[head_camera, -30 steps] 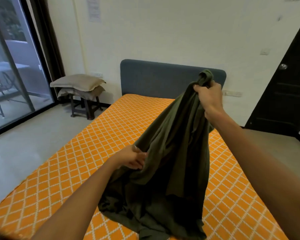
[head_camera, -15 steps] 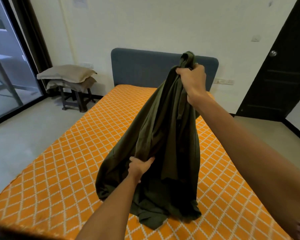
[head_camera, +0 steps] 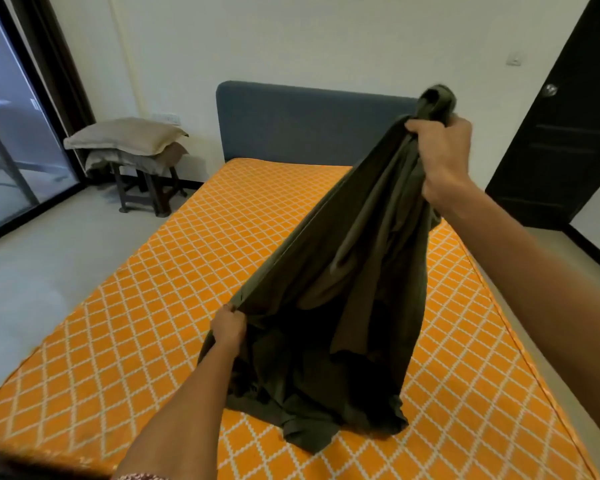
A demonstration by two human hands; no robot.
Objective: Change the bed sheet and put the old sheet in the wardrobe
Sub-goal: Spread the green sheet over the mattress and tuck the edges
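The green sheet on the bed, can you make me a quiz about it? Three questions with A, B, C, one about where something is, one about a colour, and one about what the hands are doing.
1. Where are the pillows?
A. On the mattress
B. On a stool by the glass door
C. On the floor

2. What colour is the mattress cover?
A. Orange with white diamonds
B. Plain blue
C. Red stripes

3. What is happening to the green sheet?
A. It lies flat, untouched
B. It is folded in a neat square
C. Both hands hold it up, its bottom on the bed

Answers:
1. B: the pillows are stacked on the stool.
2. A: the mattress shows that pattern.
3. C: the right hand holds the green sheet bunched up high, and the left hand has a grip on its edge lower down.
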